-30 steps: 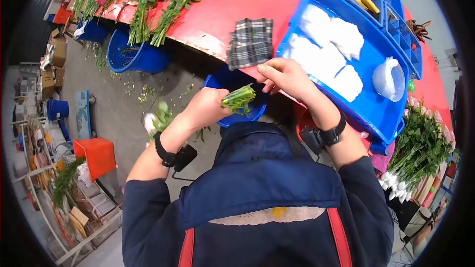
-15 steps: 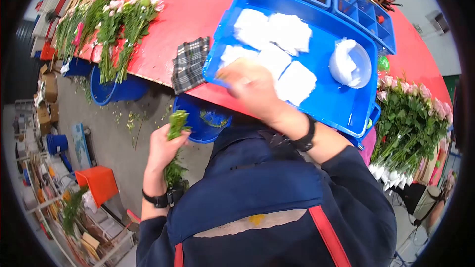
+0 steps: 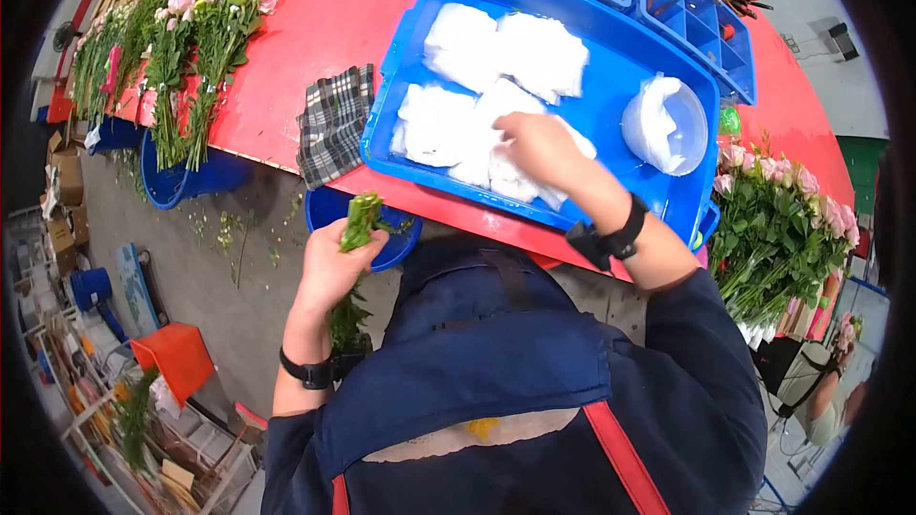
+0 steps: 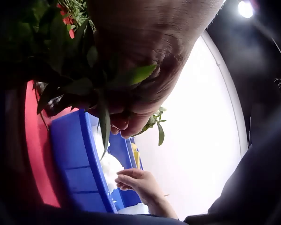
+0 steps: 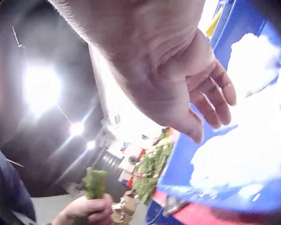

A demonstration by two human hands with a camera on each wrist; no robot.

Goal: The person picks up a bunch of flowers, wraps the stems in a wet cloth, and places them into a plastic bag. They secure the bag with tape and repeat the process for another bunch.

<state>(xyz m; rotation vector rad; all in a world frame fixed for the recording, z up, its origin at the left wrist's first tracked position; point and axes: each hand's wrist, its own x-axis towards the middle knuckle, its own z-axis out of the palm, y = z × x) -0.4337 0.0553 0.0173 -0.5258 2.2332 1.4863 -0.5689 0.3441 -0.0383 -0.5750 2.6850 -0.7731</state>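
My left hand (image 3: 334, 267) grips a bunch of flower stems (image 3: 362, 219), cut ends up and leaves hanging below the fist. In the left wrist view, leaves (image 4: 103, 89) partly cover that hand. My right hand (image 3: 544, 148) is over the blue tray (image 3: 658, 215), its fingers loosely bent and holding nothing. Several soft white pads (image 3: 434, 124) lie in the tray, right below its fingertips. From the right wrist, the thumb and fingers (image 5: 218, 103) stand apart near the white pads (image 5: 239, 159). A clear bowl (image 3: 692, 138) with white material sits at the tray's right side.
A plaid cloth (image 3: 339, 124) hangs over the red table's (image 3: 320, 10) edge, above a blue bucket (image 3: 393, 253). Pink roses (image 3: 778, 238) lie to the right; more flower bunches (image 3: 205, 76) lie at left. Beyond the tray stands a divided blue organizer (image 3: 701, 24).
My right hand has left the stem ends and moved right, over the white pads. The left hand has drawn left and lower, still holding the bunch upright. The head view has turned right.
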